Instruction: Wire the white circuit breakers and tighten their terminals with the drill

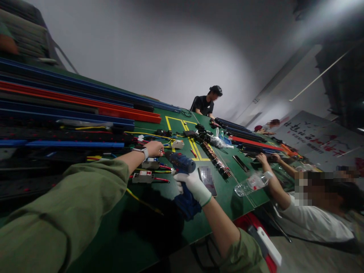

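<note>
My right hand (195, 185), in a white glove, is wrapped round the grip of a blue cordless drill (182, 163). The drill points left, over the green table. My bare left hand (155, 148), with a watch (141, 151) on the wrist, is pinched right at the drill's front end. A bit of red shows at those fingertips, too small to make out. Just below lie white circuit breakers (143, 176) with red, yellow and blue wires attached. Another white breaker (178, 144) sits beyond the drill's nose.
Long blue rails (65, 113) and orange rails (127, 113) cover the table's left side. A phone (207, 181), a copper-coloured strip (214, 157), a red screwdriver (193, 153) and a plastic bottle (253, 184) lie to the right. A co-worker in white (309, 220) works at the right edge.
</note>
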`<state>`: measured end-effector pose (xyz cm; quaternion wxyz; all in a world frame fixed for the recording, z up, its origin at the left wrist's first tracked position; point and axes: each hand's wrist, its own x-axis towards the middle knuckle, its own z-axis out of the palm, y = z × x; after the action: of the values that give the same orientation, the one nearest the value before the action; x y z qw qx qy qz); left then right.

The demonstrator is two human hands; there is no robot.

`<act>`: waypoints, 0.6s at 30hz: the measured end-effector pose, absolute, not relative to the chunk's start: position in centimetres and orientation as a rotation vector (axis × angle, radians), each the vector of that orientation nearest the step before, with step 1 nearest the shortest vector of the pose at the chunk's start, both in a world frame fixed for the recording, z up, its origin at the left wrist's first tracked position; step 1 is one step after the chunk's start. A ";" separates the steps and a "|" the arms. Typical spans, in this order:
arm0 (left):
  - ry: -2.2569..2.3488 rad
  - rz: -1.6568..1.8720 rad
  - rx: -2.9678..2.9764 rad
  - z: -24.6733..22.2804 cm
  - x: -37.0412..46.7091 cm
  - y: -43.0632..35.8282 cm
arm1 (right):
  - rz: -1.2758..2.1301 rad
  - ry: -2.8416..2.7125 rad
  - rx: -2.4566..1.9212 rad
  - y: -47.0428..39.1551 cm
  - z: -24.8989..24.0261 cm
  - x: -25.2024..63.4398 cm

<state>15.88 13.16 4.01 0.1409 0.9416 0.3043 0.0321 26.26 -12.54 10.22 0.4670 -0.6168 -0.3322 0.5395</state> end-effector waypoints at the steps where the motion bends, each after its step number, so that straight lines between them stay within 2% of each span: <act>1: 0.875 0.089 2.722 3.9 15.9 13.3 | 1.310 -0.813 -1.518 -12.5 10.2 26.2; 11: 0.861 0.076 2.719 4.4 16.0 13.6 | 1.162 -0.714 -1.428 -14.7 11.0 27.6; 18: 0.846 0.061 2.710 4.3 16.4 14.2 | 0.732 -0.814 -1.473 -9.8 9.4 34.1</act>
<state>16.35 14.15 4.33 0.1505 0.9435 0.2945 0.0212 34.05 -9.83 9.36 0.6077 -0.6374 -0.3521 0.3169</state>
